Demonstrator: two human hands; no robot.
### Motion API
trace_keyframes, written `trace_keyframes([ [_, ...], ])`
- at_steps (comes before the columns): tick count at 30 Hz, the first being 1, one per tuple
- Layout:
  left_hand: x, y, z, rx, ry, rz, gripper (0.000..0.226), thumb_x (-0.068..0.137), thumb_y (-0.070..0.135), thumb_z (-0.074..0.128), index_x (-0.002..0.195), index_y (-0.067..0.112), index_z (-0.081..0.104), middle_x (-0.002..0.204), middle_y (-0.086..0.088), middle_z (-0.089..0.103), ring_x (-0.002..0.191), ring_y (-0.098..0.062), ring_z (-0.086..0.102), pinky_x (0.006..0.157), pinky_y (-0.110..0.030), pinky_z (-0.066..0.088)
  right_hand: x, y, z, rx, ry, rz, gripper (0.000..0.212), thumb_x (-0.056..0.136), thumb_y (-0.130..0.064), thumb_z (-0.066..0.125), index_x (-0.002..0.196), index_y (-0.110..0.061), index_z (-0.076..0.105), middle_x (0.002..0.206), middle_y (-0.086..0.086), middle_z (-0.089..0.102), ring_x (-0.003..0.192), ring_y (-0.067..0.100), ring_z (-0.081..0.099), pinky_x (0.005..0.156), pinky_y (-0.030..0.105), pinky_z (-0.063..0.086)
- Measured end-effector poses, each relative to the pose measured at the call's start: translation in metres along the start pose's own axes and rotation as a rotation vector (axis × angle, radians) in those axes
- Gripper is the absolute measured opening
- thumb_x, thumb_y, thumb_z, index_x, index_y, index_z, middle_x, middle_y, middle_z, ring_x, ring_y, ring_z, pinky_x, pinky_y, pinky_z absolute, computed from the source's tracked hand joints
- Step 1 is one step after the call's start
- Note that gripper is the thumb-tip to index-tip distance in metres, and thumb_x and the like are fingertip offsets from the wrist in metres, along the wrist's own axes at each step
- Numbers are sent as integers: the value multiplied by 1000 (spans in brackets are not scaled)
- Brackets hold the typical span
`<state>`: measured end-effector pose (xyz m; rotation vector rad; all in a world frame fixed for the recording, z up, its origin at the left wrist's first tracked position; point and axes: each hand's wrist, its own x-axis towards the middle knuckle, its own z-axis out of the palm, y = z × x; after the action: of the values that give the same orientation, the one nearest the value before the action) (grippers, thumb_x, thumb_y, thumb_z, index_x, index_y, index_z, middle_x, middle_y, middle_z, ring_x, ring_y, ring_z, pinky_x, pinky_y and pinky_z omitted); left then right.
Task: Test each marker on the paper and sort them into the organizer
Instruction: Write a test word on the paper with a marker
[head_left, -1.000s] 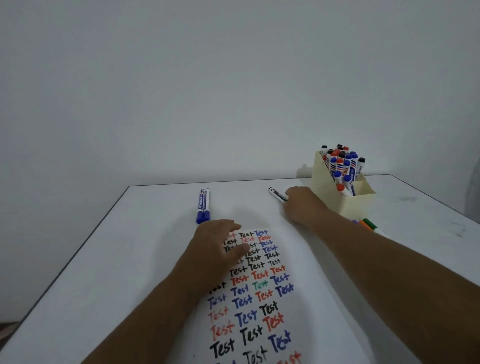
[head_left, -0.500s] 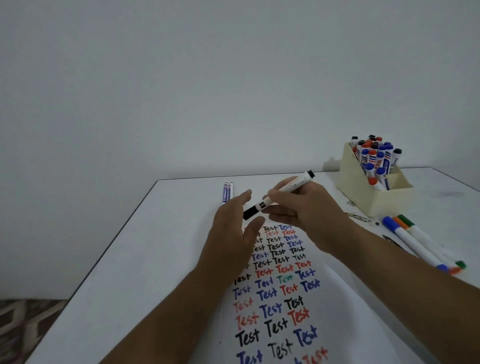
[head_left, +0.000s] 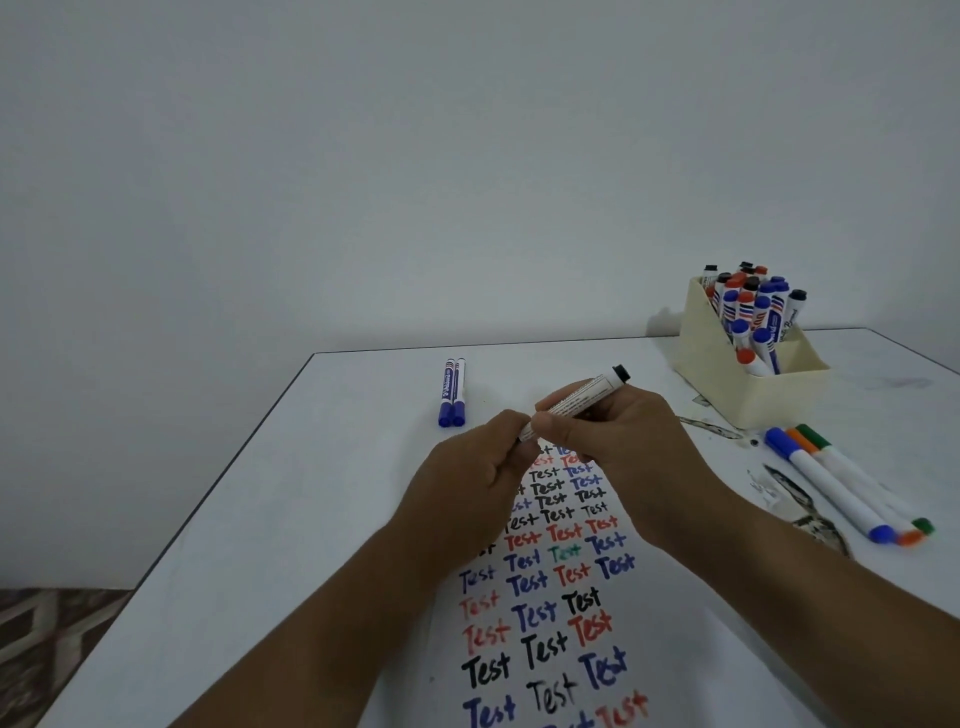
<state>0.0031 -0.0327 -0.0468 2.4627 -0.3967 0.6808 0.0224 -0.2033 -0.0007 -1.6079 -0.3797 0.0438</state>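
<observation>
**Both hands on one black marker above the test sheet**

From the head view, both hands meet over the far end of the paper (head_left: 545, 613). The right hand (head_left: 631, 441) curls its fingers and thumb round the barrel of a single black-ended marker (head_left: 584, 397), which tilts up and to the right, its black end pointing toward the far right. The left hand (head_left: 470, 480) closes its fingers on the marker's lower, near-left end; that end is hidden inside the fingers, so I cannot tell whether a cap is on it.

The paper lies on the white table (head_left: 291, 499), running from under the hands to the near edge, covered with rows of the word "Test" in black, blue, red and one in green.

Two blue markers (head_left: 452, 392) lie side by side, touching, on the table to the far left of the hands. Three slimmer markers (head_left: 852, 486) lie together on the right: one blue, one orange, one green, caps toward the far side.

The cream organizer (head_left: 748, 395) stands at the far right, well apart from the hands, packed with upright markers in blue, red and black; they crowd too tightly to count exactly, but there are more than a dozen.
</observation>
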Motion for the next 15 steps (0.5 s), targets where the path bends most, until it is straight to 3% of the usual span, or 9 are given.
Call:
trace_keyframes([
  [9, 4, 0, -2, -90, 71, -2, 42, 97, 60, 33, 117, 33, 58, 63, 18, 55, 63, -5, 58, 57, -19, 45, -5, -4, -6, -1, 21, -37, 7, 87, -17, 74, 93, -14, 76, 68, -9, 72, 59, -2, 63, 57, 10, 47],
  [12, 1, -1, -3, -148, -12, -13, 55, 87, 75, 33, 129, 42, 45, 70, 11, 58, 65, -9, 60, 57, -28, 51, -9, -6, -8, -20, 49, -37, 10, 92, -25, 70, 94, -15, 73, 68, -4, 69, 62, 6, 61, 63, 18, 53],
  [15, -2, -6, -5, -176, -80, -73, 72, 80, 80, 33, 141, 42, 30, 84, 11, 52, 77, -7, 56, 63, -22, 48, -10, -8, -20, 177, 109, 36, 25, 101, -26, 56, 101, -2, 62, 87, 15, 72, 71, 23, 64, 68, 33, 57],
])
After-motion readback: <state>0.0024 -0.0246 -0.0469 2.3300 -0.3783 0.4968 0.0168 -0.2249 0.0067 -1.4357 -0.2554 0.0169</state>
